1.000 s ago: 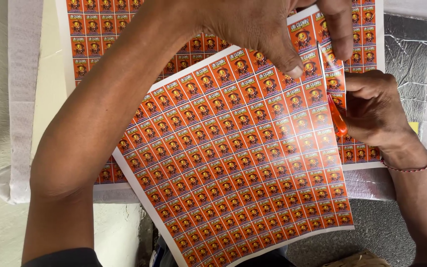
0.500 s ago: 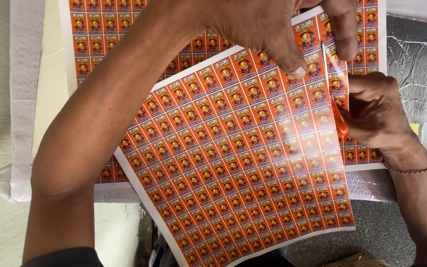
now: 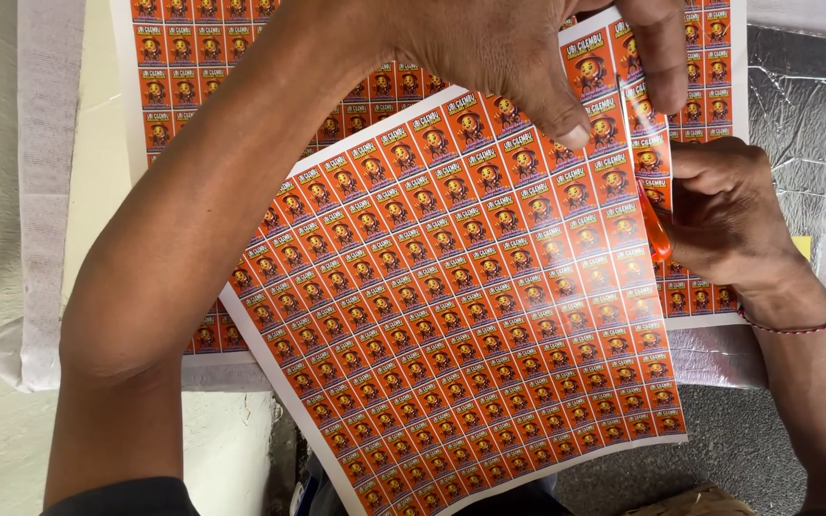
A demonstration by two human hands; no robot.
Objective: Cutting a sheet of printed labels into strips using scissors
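A glossy sheet (image 3: 470, 306) printed with several rows of small orange labels lies tilted under my arms. My left hand (image 3: 518, 48) reaches across from the left and pinches the sheet's top right corner between thumb and fingers. My right hand (image 3: 724, 215) is closed on orange-handled scissors (image 3: 657, 234) at the sheet's right edge. A narrow strip (image 3: 644, 134) of labels stands partly separated along that edge, running up to my left fingers. The blades are mostly hidden behind the sheet and my hand.
A second sheet (image 3: 184, 76) of the same orange labels lies flat beneath. Crinkled silver foil (image 3: 795, 105) is at the right, a white padded board edge (image 3: 45, 191) at the left. Grey floor (image 3: 728, 449) shows at the bottom right. A red thread bracelet (image 3: 795, 320) circles my right wrist.
The sheet and both hands have shifted very slightly; the scissors sit a little further up the right edge of the sheet.
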